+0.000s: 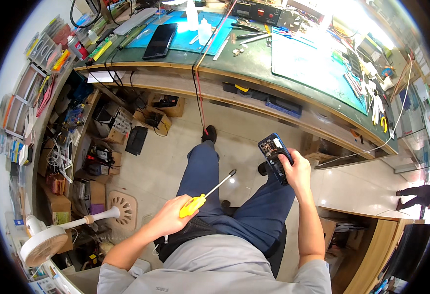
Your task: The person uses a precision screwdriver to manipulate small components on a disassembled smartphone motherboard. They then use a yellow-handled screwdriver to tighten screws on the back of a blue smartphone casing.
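Over my lap, my left hand [170, 215] is closed around the yellow handle of a screwdriver [191, 206]. Its thin metal shaft points up and to the right; a small dark rounded piece shows at the tip, too small to make out. My right hand [296, 170] grips an opened smartphone [273, 149] by its lower right part, above my right knee. The phone's blue edge and bare inner parts face up, with my thumb lying over them. Screwdriver tip and phone are apart. Both hands are short of the workbench [247, 63].
On the bench lie a dark phone [160, 41], a blue mat [183, 41], a white bottle [204, 32] and yellow-handled pliers [383, 122]. Black and red cables [198, 88] hang over its front edge. A fan [43, 245] stands at left; a wooden cabinet [372, 255] is at right.
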### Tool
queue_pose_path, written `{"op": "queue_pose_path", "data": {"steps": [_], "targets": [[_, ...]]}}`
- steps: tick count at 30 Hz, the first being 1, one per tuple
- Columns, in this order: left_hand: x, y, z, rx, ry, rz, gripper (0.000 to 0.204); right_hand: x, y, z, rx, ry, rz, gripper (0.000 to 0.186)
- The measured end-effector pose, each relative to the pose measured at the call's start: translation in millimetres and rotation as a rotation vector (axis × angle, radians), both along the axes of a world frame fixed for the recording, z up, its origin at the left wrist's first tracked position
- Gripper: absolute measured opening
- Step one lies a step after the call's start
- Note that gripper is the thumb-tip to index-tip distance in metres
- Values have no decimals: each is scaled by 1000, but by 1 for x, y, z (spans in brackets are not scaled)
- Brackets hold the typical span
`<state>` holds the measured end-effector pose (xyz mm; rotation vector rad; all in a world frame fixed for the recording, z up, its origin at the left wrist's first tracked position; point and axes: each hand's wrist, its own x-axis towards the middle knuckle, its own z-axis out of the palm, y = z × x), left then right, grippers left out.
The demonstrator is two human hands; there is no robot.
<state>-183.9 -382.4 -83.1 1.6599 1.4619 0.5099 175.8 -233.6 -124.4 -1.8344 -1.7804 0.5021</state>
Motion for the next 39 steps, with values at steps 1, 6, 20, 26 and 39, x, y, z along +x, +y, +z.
{"op": "queue_pose_path", "data": {"steps": [1,6,20,26,39], "targets": [[-1,-1,1,1,-21,-7,25,2,-2,1,-25,28,-16,26],[-6,-3,3,-248,106,-63,26,9,-8,2,8,17,-16,29],[-7,-10,1,-97,28,-54,27,39,-11,-11,-5,-90,-88,31],[0,-8,8,-221,117,-220,31,45,-14,-17,-9,-181,-88,35],[18,-5,13,-126,-1,-361,24,31,-8,-5,-82,80,-167,33]]}}
